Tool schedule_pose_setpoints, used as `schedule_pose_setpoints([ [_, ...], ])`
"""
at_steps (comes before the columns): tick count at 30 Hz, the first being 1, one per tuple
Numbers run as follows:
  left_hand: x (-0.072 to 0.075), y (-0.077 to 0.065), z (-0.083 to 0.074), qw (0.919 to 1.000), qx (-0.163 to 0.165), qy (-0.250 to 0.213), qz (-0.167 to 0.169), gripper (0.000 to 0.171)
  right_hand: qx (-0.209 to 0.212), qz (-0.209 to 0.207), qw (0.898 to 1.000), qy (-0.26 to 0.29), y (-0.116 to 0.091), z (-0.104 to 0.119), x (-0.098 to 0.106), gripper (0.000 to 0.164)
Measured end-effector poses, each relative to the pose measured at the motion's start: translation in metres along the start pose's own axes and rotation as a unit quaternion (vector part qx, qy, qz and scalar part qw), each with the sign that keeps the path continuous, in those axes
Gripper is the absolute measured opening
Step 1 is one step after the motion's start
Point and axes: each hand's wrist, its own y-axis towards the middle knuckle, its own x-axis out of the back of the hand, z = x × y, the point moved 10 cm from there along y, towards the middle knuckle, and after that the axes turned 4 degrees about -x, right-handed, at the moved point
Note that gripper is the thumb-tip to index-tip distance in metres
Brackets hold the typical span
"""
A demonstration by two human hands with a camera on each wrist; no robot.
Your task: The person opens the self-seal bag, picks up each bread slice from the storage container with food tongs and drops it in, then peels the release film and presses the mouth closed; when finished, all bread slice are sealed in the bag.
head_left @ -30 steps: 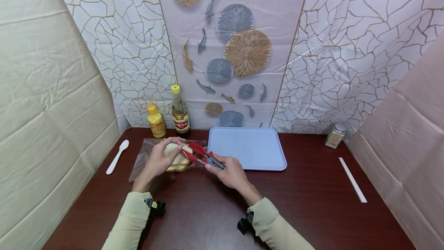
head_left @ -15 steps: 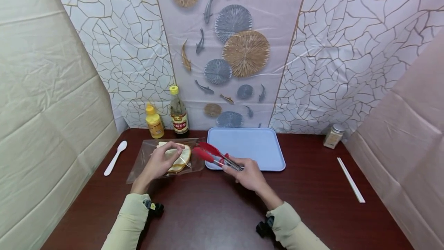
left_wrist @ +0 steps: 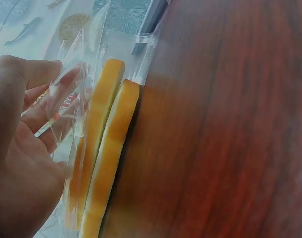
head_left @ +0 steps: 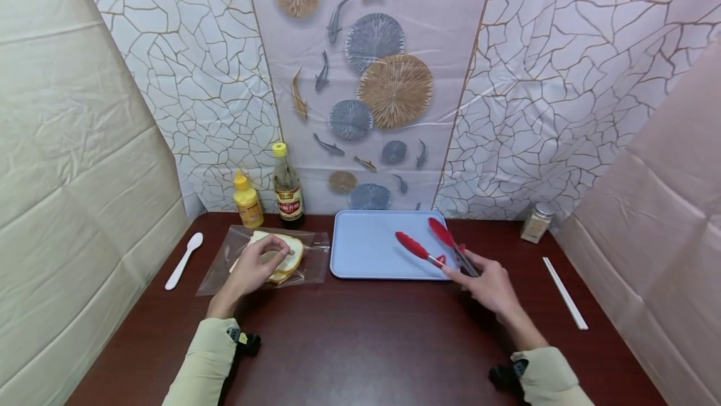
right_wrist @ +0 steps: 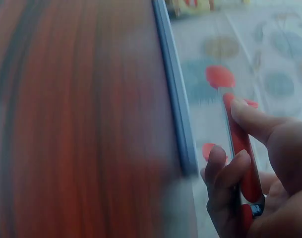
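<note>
Thumb and forefinger of my left hand (head_left: 253,266) pinch the upper film of a clear plastic bag (head_left: 317,254), as the left wrist view also shows. Inside the bag lie bread slices (head_left: 293,259), stacked flat; their brown crusts (left_wrist: 116,134) face the left wrist camera. My right hand (head_left: 493,286) grips metal tongs (head_left: 413,246) with red tips and red grips. The tongs' tips are spread apart over the right part of a light blue tray (head_left: 360,243), holding nothing. Part of the bread is hidden behind my left hand.
A white spoon (head_left: 183,263) lies at the left. Behind the bag stand a yellow squeeze bottle (head_left: 248,204) and a dark sauce bottle (head_left: 290,190). At the right are a spice jar (head_left: 537,223) and white chopsticks (head_left: 566,293). Fabric walls enclose the dark red table (head_left: 360,343).
My right hand has carried the tongs rightward from beside the bread to over the tray, and their tips have spread wider. My left hand stays at the bag, its bread uncovered by the tongs.
</note>
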Motion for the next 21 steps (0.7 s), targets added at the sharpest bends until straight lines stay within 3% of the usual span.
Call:
schedule_pose_setpoints([
  [7,0.001,0.0,0.004,1.0,0.001,0.002,-0.007,0.005,-0.029,-0.041,0.999,-0.014,-0.001,-0.042,0.053,0.098],
  [12,0.004,-0.003,0.006,0.9999,0.008,0.01,-0.007,0.009,-0.054,-0.039,0.998,-0.021,0.0,-0.057,0.063,0.1],
  [21,0.005,-0.003,0.006,0.9993,0.011,0.036,-0.007,0.01,-0.052,-0.039,0.998,-0.02,0.0,-0.069,0.074,0.1],
])
